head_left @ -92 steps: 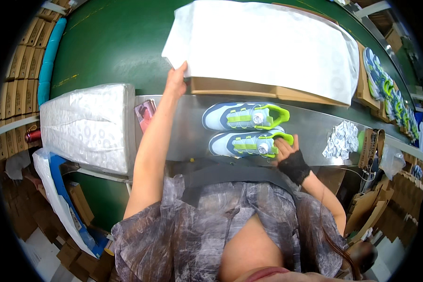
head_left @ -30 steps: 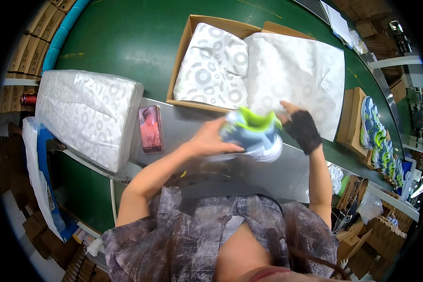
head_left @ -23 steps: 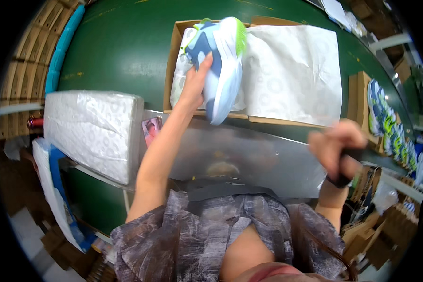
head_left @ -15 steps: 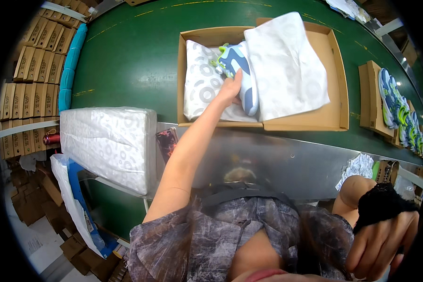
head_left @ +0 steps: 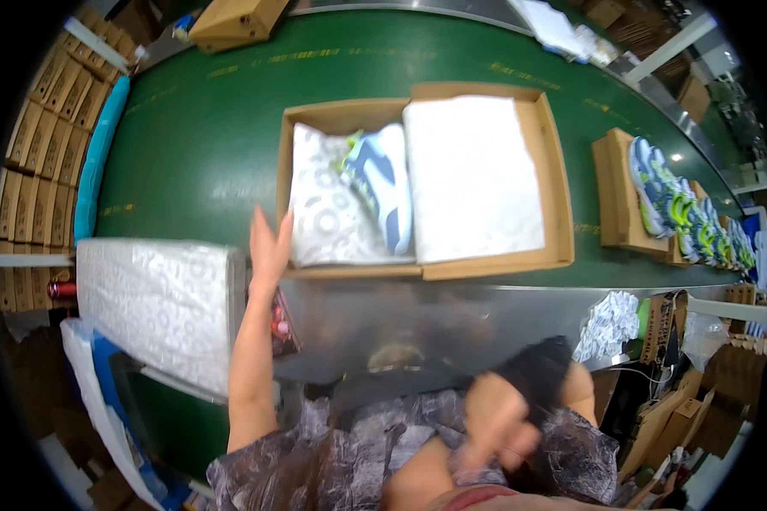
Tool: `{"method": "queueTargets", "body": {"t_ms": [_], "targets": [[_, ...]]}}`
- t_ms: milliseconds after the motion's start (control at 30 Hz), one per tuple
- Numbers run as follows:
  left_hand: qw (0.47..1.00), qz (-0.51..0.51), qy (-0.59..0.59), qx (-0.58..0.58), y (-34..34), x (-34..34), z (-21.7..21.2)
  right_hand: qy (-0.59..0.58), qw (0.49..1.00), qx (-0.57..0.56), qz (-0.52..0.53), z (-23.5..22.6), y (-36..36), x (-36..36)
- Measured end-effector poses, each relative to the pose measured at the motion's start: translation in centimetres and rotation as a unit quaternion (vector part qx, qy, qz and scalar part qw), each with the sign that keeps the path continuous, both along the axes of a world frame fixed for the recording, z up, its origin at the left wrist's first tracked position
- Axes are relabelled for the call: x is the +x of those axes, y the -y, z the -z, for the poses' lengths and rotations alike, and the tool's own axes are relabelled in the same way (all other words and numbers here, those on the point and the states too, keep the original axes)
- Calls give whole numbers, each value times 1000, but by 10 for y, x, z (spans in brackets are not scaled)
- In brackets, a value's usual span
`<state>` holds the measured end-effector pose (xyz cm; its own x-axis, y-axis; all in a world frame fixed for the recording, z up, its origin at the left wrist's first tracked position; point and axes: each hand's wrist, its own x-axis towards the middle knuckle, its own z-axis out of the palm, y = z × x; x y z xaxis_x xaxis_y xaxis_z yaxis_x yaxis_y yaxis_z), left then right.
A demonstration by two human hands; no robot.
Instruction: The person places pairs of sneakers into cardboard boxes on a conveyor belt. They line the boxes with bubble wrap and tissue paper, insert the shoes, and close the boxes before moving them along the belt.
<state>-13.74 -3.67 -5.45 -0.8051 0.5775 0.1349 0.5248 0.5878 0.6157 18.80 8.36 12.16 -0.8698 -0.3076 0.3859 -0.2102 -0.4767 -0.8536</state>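
An opened cardboard shoe box (head_left: 561, 187) lies on the green surface, its lid side folded out to the right. A blue sneaker (head_left: 383, 183) with light-blue and lime-green parts rests in its left half on patterned wrapping paper (head_left: 320, 217). White paper (head_left: 473, 183) covers most of the right half. My left hand (head_left: 269, 244) is at the box's left wall, thumb and fingers apart, holding nothing; whether it presses on the wall I cannot tell. My right hand (head_left: 498, 422), with a black band (head_left: 537, 375) at the wrist, is in front of my chest, its fingers smeared by motion.
A stack of patterned wrapping paper (head_left: 158, 311) lies at the near left, a dark red phone-like item (head_left: 283, 324) beside it. To the right, several sneakers (head_left: 677, 204) line up with cardboard boxes (head_left: 622, 196). Crumpled paper (head_left: 607, 325) sits near right; another box (head_left: 237, 21) stands far left.
My left hand has let go of the sneaker and moved left to the box's side. The white paper now lies flatter over the right half. My right hand has come inward to my chest.
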Motion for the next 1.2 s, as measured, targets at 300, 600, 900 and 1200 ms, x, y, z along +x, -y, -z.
{"method": "queueTargets", "body": {"t_ms": [300,600,900,1200], "targets": [[992,127,5,7,11,-10,17,495,689,-221,481,191,-27,4],[987,145,63,-4,7,88,12,217,549,417,691,124,1,2],[950,-1,194,245,-90,61,28,47,379,748,543,189,27,123],[912,64,397,78,-101,52,16,-46,281,744,605,206,12,114]]}}
